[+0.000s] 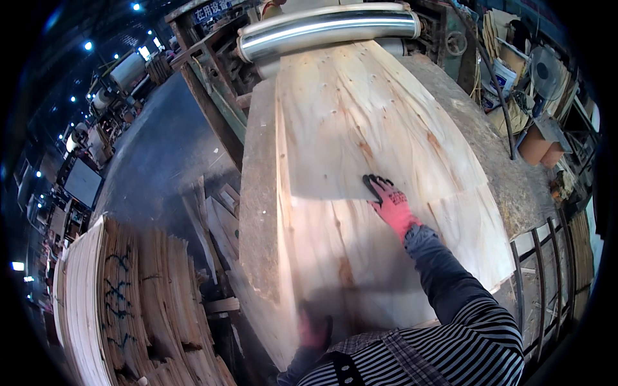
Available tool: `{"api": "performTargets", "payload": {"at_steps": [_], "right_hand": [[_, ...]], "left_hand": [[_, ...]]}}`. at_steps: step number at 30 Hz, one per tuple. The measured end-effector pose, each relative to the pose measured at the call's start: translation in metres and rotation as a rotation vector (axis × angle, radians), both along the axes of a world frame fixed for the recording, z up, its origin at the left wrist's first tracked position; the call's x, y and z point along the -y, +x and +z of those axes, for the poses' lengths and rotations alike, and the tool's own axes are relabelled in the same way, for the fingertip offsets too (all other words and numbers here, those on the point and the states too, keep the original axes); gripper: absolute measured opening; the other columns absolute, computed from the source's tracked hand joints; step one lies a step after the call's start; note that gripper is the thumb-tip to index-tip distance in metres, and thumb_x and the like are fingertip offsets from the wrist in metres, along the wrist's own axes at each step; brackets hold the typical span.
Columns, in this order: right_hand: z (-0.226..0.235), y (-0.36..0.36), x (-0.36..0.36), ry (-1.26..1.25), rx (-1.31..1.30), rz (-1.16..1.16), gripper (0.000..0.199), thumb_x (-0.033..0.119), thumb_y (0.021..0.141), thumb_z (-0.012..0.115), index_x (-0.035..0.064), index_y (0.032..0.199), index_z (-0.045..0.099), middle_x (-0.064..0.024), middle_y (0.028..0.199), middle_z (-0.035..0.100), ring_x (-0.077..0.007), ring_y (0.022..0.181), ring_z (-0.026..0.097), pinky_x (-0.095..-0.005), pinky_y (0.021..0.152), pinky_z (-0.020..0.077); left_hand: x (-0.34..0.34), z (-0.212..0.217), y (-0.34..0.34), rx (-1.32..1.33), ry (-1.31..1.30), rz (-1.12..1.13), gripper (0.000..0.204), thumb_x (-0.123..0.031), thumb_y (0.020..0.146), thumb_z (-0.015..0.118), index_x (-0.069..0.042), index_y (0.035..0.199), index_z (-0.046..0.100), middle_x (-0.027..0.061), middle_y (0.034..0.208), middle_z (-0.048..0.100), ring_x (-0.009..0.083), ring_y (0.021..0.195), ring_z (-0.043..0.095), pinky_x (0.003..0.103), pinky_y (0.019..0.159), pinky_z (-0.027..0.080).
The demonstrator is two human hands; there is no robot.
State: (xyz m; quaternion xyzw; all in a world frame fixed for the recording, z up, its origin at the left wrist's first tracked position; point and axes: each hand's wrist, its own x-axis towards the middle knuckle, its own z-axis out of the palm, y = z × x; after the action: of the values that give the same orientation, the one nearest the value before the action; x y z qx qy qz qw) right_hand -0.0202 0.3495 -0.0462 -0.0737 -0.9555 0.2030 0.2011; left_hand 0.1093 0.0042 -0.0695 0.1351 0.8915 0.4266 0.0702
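A long sheet of wood veneer (360, 116), pale with brown streaks and knots, lies on the worktable and reaches up to a shiny metal roller (335, 29). A second veneer sheet (386, 251) lies nearer to me, its far edge meeting or overlapping the first. On the veneer near that seam rests my right hand (391, 204), in a pink and black glove, fingers stretched out and holding nothing. My left hand (313, 328), gloved in pink and dark, is low by the near left side of the veneer. Motion smears its fingers, so its grip cannot be made out.
A tall stack of veneer sheets (135, 302) with dark marks stands at the left. Loose wood strips (215, 231) lie between it and the table. Metal bars (541, 289) stand at the right. Beyond are a cardboard box (542, 145), a grey fan (547, 72) and a white bucket (503, 77).
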Motion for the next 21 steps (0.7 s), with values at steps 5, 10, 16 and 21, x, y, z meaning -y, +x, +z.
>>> {"api": "performTargets", "payload": {"at_steps": [5,10,16,21], "right_hand": [[-0.001,-0.052,-0.007,0.26,0.1,-0.254,0.058,0.033,0.077,0.051,0.0101,0.126,0.032,-0.0155,0.13,0.031,-0.0343,0.12,0.026,-0.0495,0.099,0.0155],[-0.016,0.005,0.037,0.331,-0.018,-0.039,0.063,0.04,0.074,0.052,0.0084,0.125,0.034,-0.0189,0.127,0.032,-0.0347,0.117,0.028,-0.0504,0.099,0.0143],[-0.004,0.173,0.082,0.146,0.192,0.123,0.063,0.04,0.072,0.055,0.0092,0.124,0.037,-0.0189,0.123,0.036,-0.0372,0.116,0.028,-0.0509,0.099,0.0142],[-0.017,0.271,0.103,0.117,0.51,0.214,0.069,0.04,0.066,0.06,0.0057,0.122,0.037,-0.0229,0.125,0.032,-0.0422,0.117,0.025,-0.0529,0.098,0.0147]], "left_hand": [[0.021,-0.031,-0.022,0.09,0.201,-0.04,0.039,-0.018,0.079,0.055,-0.006,0.114,0.045,0.0215,0.125,0.035,0.0361,0.109,0.04,0.04,0.089,0.036],[0.029,-0.033,-0.031,-0.005,0.114,-0.183,0.036,-0.021,0.082,0.051,-0.012,0.116,0.044,0.0219,0.126,0.034,0.0366,0.107,0.042,0.039,0.087,0.038],[0.013,0.027,-0.03,0.42,0.218,0.043,0.058,-0.025,0.077,0.057,-0.002,0.125,0.033,0.0167,0.123,0.042,0.0216,0.114,0.041,0.03,0.092,0.035],[-0.006,0.044,-0.042,0.62,0.638,-0.215,0.034,-0.008,0.082,0.051,0.003,0.114,0.045,0.0074,0.101,0.055,0.0133,0.091,0.051,0.025,0.079,0.042]]}}
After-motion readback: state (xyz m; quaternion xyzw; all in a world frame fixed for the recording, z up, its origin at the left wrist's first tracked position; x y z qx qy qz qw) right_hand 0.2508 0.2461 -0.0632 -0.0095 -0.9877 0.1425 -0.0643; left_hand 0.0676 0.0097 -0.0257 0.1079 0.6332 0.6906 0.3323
